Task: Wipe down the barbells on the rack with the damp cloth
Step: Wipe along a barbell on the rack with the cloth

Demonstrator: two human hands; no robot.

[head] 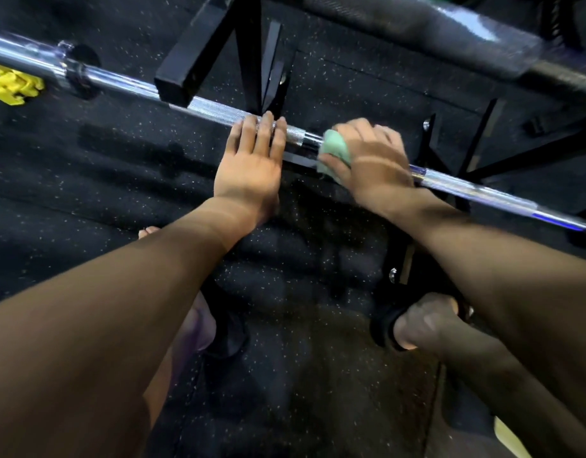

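Chrome bar [199, 105] runs diag. from upper left to lower right, across black rack [199, 44] arms, over speckled rubber floor [103, 166]. Left hand [252, 160] lies flat on top of the bar's knurled part, fingers straight & together, palm down. Just to its right, w/ a short gap of bare bar between, right hand [371, 163] curls round the bar w/ mint-green cloth [334, 150] pressed under its fingers, cloth wrapped on the bar. A second, dark bar [450, 31] lies beyond, upper right. Yellow clip [12, 85] on floor at left edge.
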